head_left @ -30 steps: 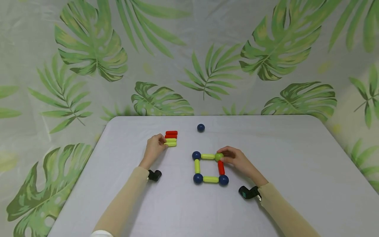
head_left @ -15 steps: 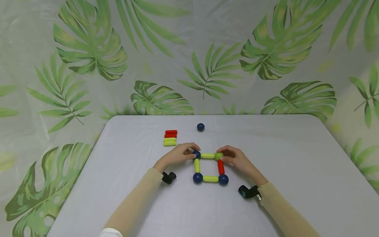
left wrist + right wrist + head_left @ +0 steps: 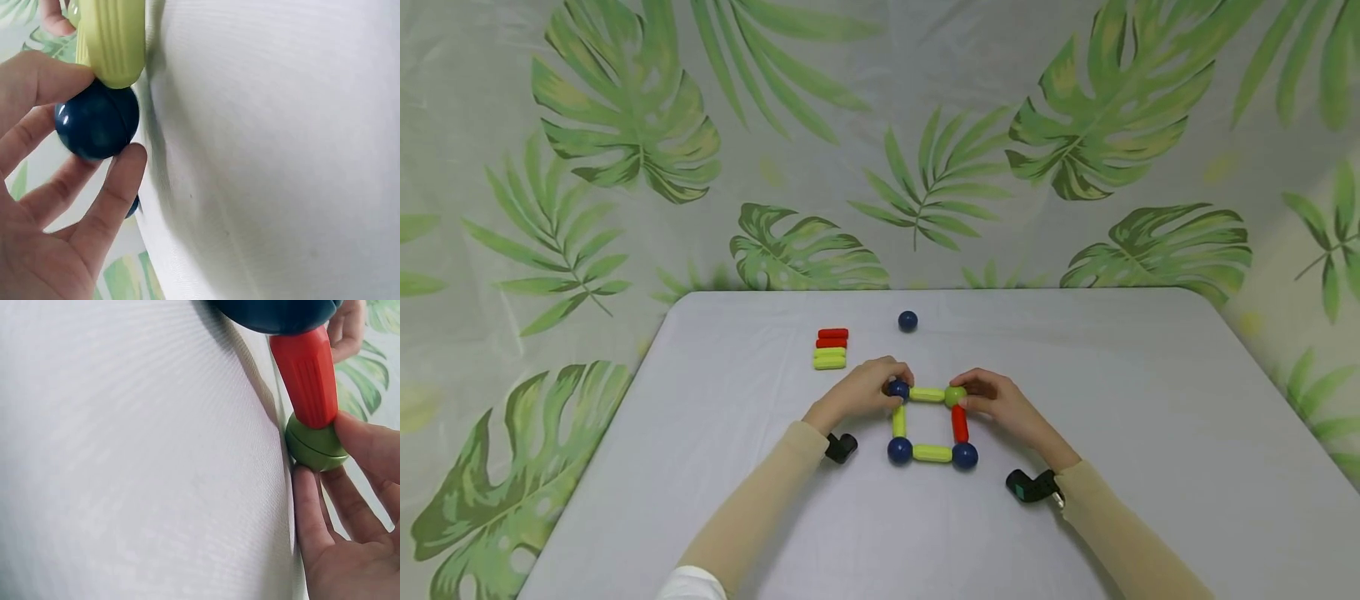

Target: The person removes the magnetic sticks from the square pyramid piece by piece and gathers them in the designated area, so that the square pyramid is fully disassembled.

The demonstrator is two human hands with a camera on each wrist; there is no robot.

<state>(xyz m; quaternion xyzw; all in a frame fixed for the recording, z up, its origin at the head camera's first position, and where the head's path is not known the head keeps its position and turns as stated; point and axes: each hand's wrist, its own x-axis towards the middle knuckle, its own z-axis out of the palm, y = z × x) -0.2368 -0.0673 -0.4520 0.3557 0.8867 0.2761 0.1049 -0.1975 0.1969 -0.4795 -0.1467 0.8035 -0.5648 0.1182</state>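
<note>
A square of rods and balls lies on the table, joined at its corners. My left hand pinches the dark blue ball at the far left corner between thumb and fingers. A yellow-green rod meets that ball. At the far right corner, the thumb and fingers of my right hand hold the green ball, from which a red rod runs to the near right blue ball. Another blue ball forms the near left corner. Yellow-green rods make up the other sides.
Behind my left hand, two red rods and two yellow-green rods lie in a stack of rows. A loose blue ball sits near the back of the white table. A leaf-printed cloth hangs behind.
My left hand has left the loose rods, moved right to the square's far left ball and taken hold of it. The right hand stays on the green ball.
</note>
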